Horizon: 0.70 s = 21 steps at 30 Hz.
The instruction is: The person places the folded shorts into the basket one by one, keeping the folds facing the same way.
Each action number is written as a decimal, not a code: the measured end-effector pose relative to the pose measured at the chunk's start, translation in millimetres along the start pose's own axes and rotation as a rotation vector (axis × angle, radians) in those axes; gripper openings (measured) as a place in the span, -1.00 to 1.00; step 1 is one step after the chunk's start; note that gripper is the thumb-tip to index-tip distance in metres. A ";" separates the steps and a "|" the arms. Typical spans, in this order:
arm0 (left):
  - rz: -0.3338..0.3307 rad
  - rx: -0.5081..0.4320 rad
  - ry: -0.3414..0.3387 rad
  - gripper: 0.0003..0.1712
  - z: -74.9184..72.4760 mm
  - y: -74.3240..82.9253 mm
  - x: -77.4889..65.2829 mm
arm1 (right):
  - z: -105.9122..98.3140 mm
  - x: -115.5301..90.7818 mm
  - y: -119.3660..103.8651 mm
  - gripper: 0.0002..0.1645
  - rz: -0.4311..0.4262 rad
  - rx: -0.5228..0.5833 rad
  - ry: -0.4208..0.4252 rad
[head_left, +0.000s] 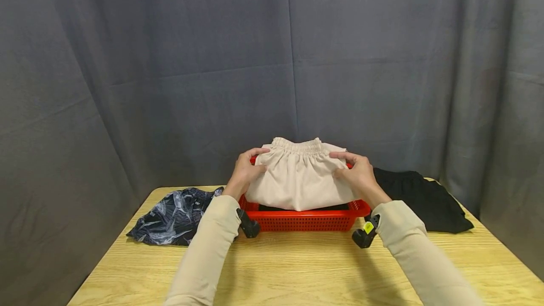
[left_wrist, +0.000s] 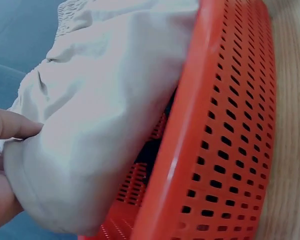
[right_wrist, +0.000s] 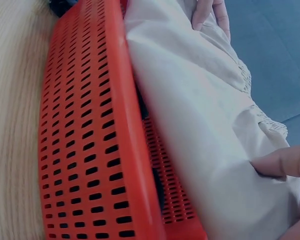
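A folded cream garment with a gathered elastic waistband (head_left: 300, 178) is held over a red perforated plastic basket (head_left: 306, 221). At its left side my left hand (head_left: 247, 170) pinches the cloth, the thumb pressing the near face. My right hand (head_left: 358, 174) grips the opposite side the same way, as the thumb in the right wrist view (right_wrist: 277, 162) shows. The garment's lower fold hangs just inside the basket's front rim (left_wrist: 182, 120). Something black (head_left: 272, 208) lies in the basket, mostly hidden beneath the garment.
On the wooden table (head_left: 297, 268), a dark patterned garment (head_left: 176, 216) lies crumpled left of the basket. A black garment (head_left: 418, 199) lies to the right, partly behind my right arm. A grey curtain (head_left: 212, 84) hangs behind the table.
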<state>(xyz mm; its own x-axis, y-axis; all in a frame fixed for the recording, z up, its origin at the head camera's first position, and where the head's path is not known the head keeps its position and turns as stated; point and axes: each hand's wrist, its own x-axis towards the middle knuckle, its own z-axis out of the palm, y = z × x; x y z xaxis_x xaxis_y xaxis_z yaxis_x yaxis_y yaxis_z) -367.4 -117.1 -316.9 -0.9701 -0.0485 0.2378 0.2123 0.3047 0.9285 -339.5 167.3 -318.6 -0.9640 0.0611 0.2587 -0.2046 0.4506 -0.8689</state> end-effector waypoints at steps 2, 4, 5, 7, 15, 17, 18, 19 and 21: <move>-0.004 0.000 0.008 -0.40 1.2 -3.2 -0.5 | 1.9 -0.2 2.0 -0.32 0.007 -0.009 0.001; -0.006 -0.001 0.011 -0.41 2.9 -6.3 -1.4 | 3.0 -0.7 4.3 -0.33 0.003 -0.021 0.000; -0.004 0.001 0.012 -0.41 3.7 -7.6 -2.1 | 3.3 -1.1 5.3 -0.34 0.000 -0.030 -0.001; 0.001 0.002 0.015 -0.40 4.8 -10.1 -3.4 | 3.9 -1.2 7.4 -0.35 -0.011 -0.048 -0.002; 0.015 0.013 0.021 -0.36 5.8 -20.3 -6.4 | 8.7 -3.2 11.4 -0.34 -0.004 -0.079 -0.051; 0.012 0.018 0.020 -0.37 6.0 -22.2 -6.9 | 9.7 -3.5 12.6 -0.34 -0.005 -0.081 -0.061; 0.011 0.020 0.020 -0.37 6.2 -23.0 -7.1 | 10.3 -3.7 13.4 -0.34 -0.004 -0.078 -0.065; 0.011 0.022 0.018 -0.38 6.4 -23.9 -7.4 | 11.0 -3.9 14.4 -0.33 -0.005 -0.075 -0.068; 0.009 0.022 0.010 -0.38 7.0 -26.0 -8.2 | 12.1 -4.5 16.3 -0.32 0.003 -0.066 -0.075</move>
<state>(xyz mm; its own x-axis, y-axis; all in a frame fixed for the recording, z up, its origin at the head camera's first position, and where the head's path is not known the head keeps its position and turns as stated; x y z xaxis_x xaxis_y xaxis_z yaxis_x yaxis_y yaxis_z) -365.8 -118.0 -345.0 -0.9669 -0.0552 0.2489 0.2182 0.3258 0.9199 -340.6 163.6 -339.1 -0.9750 -0.0031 0.2222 -0.1929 0.5084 -0.8393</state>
